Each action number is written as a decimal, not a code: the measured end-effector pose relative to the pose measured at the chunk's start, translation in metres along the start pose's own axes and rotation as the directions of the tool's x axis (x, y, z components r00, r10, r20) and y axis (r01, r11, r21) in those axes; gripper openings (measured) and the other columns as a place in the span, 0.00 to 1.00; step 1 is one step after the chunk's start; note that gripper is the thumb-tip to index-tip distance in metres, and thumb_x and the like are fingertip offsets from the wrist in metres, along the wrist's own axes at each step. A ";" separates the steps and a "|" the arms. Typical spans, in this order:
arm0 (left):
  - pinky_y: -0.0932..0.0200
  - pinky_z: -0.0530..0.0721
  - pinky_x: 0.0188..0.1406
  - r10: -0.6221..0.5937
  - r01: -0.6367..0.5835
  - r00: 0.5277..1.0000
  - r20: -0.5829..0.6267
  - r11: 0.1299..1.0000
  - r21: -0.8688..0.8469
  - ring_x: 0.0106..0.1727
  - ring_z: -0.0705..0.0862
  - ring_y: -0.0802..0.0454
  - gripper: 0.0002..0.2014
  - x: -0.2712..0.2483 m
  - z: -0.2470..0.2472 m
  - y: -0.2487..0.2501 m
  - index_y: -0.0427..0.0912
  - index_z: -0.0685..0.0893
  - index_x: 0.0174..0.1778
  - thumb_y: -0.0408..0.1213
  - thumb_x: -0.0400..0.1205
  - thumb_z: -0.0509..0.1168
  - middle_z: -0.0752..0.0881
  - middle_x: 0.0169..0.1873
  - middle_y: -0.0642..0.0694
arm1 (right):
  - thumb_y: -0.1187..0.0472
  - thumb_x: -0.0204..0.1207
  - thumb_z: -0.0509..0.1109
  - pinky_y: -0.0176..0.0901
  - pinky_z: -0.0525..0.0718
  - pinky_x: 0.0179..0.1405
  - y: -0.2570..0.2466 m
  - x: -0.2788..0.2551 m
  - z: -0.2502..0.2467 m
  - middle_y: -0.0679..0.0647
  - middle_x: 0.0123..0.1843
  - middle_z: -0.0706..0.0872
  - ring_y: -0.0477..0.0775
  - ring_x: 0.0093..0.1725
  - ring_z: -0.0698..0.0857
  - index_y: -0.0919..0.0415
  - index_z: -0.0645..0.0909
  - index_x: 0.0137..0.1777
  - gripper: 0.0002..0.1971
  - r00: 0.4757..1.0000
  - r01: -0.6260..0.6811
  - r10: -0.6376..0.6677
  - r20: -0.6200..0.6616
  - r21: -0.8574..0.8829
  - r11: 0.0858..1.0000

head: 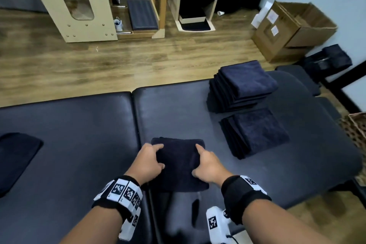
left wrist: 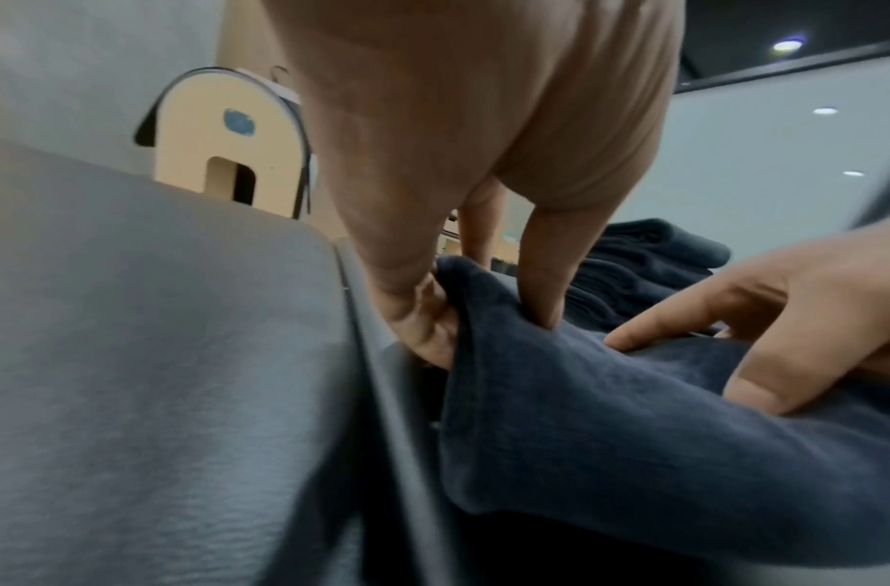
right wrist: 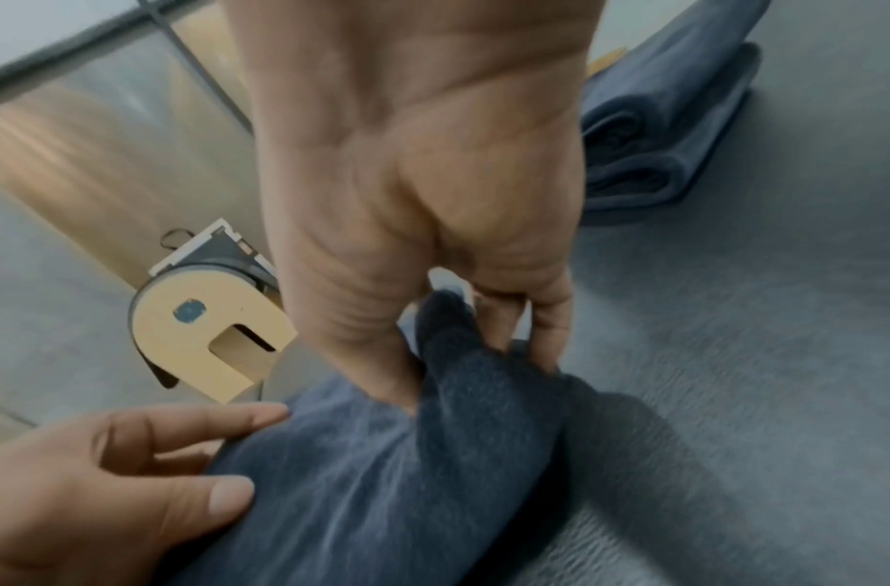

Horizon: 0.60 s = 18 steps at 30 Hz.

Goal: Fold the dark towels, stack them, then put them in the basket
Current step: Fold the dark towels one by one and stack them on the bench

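Both hands are on one folded dark towel [head: 179, 164] lying on the padded table [head: 79, 144] directly in front of the person: the left hand [head: 147, 161] pinches its left edge and the right hand [head: 208, 166] its right edge, thumbs on the near side and forefingers stretched along the top. Beyond the right hand and off to its right lie two finished piles — a low stack [head: 255, 132] nearer, a taller stack [head: 240, 87] behind it — so most of the folding looks done. This towel is not yet on a pile, and nothing is visibly in the wicker basket [head: 356, 127], which shows only as a rim farther right, past the table edge. The head view gives that layout; the wrist views give the grips. From the left wrist, the thumb and fingers [left wrist: 543, 277] nip a raised corner of cloth, lifted slightly off the pad; from the right wrist, the fingers [right wrist: 548, 325] bunch the far corner, with the stack just beyond.
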<state>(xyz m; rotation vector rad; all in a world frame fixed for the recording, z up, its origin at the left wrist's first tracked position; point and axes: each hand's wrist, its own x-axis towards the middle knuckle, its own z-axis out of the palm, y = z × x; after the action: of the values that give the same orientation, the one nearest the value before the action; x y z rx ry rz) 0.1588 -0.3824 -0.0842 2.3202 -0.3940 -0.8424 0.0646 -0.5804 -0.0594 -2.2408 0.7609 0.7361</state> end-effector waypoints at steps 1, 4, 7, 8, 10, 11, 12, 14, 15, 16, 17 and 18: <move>0.63 0.69 0.75 0.003 -0.003 1.000 0.022 1.000 -0.001 0.75 0.75 0.47 0.37 0.000 0.007 0.007 0.44 0.73 0.81 0.32 0.75 0.77 0.74 0.69 0.44 | 0.63 0.69 0.73 0.37 0.78 0.66 0.009 -0.004 -0.007 0.59 0.76 0.76 0.59 0.73 0.78 0.50 0.53 0.89 0.50 1.000 0.002 -0.002 0.003 -0.002 1.000; 0.61 0.71 0.76 0.015 -0.013 0.998 0.054 1.000 -0.028 0.75 0.75 0.49 0.38 0.002 0.023 0.034 0.45 0.73 0.80 0.33 0.73 0.79 0.74 0.70 0.46 | 0.65 0.68 0.72 0.38 0.79 0.70 0.035 -0.014 -0.033 0.52 0.74 0.82 0.55 0.73 0.80 0.46 0.64 0.86 0.44 0.998 0.041 -0.039 -0.058 0.037 0.998; 0.61 0.70 0.77 0.039 -0.038 0.999 0.012 0.996 -0.079 0.75 0.75 0.50 0.39 0.011 0.035 0.073 0.44 0.75 0.79 0.32 0.71 0.80 0.76 0.69 0.46 | 0.64 0.66 0.71 0.40 0.80 0.71 0.059 -0.021 -0.066 0.47 0.71 0.85 0.50 0.71 0.82 0.42 0.75 0.79 0.39 0.981 0.111 -0.092 -0.169 0.105 0.988; 0.59 0.70 0.78 0.048 -0.048 0.999 -0.007 0.995 -0.091 0.75 0.75 0.50 0.39 0.015 0.038 0.087 0.44 0.75 0.79 0.33 0.71 0.80 0.76 0.69 0.46 | 0.65 0.66 0.70 0.39 0.79 0.72 0.066 -0.023 -0.079 0.48 0.71 0.85 0.50 0.71 0.82 0.42 0.76 0.79 0.38 0.973 0.137 -0.111 -0.203 0.118 0.984; 0.53 0.72 0.79 0.064 -0.068 0.997 -0.034 0.992 -0.108 0.74 0.76 0.50 0.41 0.021 0.046 0.119 0.46 0.75 0.80 0.35 0.69 0.81 0.75 0.68 0.48 | 0.66 0.68 0.70 0.40 0.78 0.73 0.082 -0.024 -0.112 0.49 0.71 0.84 0.52 0.71 0.82 0.43 0.76 0.79 0.37 0.957 0.170 -0.134 -0.257 0.125 0.977; 0.52 0.74 0.78 0.068 -0.072 0.997 -0.042 0.991 -0.113 0.74 0.76 0.50 0.42 0.025 0.052 0.137 0.47 0.74 0.80 0.37 0.69 0.82 0.74 0.68 0.50 | 0.66 0.68 0.70 0.41 0.78 0.73 0.092 -0.024 -0.131 0.50 0.71 0.84 0.53 0.72 0.81 0.42 0.76 0.79 0.37 0.951 0.179 -0.137 -0.277 0.130 0.975; 0.51 0.74 0.78 0.075 -0.079 0.996 -0.046 0.991 -0.112 0.73 0.76 0.50 0.43 0.028 0.056 0.153 0.48 0.73 0.81 0.38 0.69 0.82 0.74 0.67 0.50 | 0.66 0.68 0.70 0.41 0.78 0.72 0.100 -0.022 -0.147 0.51 0.71 0.84 0.53 0.71 0.81 0.41 0.77 0.78 0.37 0.944 0.180 -0.136 -0.299 0.123 0.976; 0.50 0.73 0.78 0.087 -0.091 0.995 -0.046 0.990 -0.109 0.74 0.75 0.50 0.44 0.034 0.072 0.188 0.48 0.71 0.82 0.39 0.69 0.82 0.72 0.68 0.50 | 0.66 0.67 0.70 0.40 0.78 0.71 0.120 -0.016 -0.180 0.51 0.69 0.85 0.55 0.70 0.82 0.38 0.79 0.76 0.36 0.929 0.182 -0.140 -0.343 0.093 0.979; 0.50 0.73 0.79 0.089 -0.094 0.995 -0.045 0.989 -0.114 0.74 0.74 0.49 0.45 0.038 0.080 0.204 0.47 0.69 0.83 0.40 0.69 0.82 0.71 0.69 0.49 | 0.66 0.67 0.70 0.40 0.78 0.71 0.130 -0.013 -0.195 0.50 0.69 0.86 0.56 0.70 0.83 0.37 0.79 0.74 0.35 0.921 0.184 -0.142 -0.363 0.083 0.979; 0.51 0.72 0.79 0.094 -0.099 0.994 -0.047 0.988 -0.118 0.75 0.73 0.49 0.46 0.043 0.090 0.222 0.47 0.68 0.84 0.40 0.69 0.82 0.70 0.70 0.48 | 0.66 0.67 0.69 0.41 0.78 0.71 0.140 -0.009 -0.210 0.50 0.68 0.87 0.56 0.69 0.83 0.36 0.80 0.73 0.35 0.914 0.183 -0.140 -0.382 0.077 0.980; 0.51 0.71 0.80 0.095 -0.100 0.995 -0.043 0.988 -0.119 0.76 0.73 0.48 0.47 0.046 0.096 0.235 0.46 0.67 0.84 0.39 0.70 0.82 0.69 0.71 0.46 | 0.67 0.67 0.69 0.42 0.78 0.71 0.148 -0.005 -0.220 0.50 0.68 0.87 0.57 0.69 0.83 0.37 0.81 0.73 0.35 0.906 0.188 -0.144 -0.398 0.075 0.979; 0.53 0.70 0.80 0.096 -0.100 0.995 -0.038 0.988 -0.117 0.76 0.72 0.48 0.48 0.051 0.107 0.251 0.45 0.65 0.85 0.39 0.70 0.82 0.68 0.72 0.46 | 0.68 0.67 0.69 0.43 0.78 0.72 0.160 -0.001 -0.234 0.50 0.68 0.87 0.57 0.70 0.83 0.38 0.81 0.73 0.35 0.900 0.194 -0.147 -0.411 0.075 0.978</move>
<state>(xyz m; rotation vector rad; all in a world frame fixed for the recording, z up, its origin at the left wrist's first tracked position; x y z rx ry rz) 0.1117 -0.6454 -0.0083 2.1836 -0.4281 -0.7589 0.0239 -0.8480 0.0257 -2.3445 0.7601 0.1360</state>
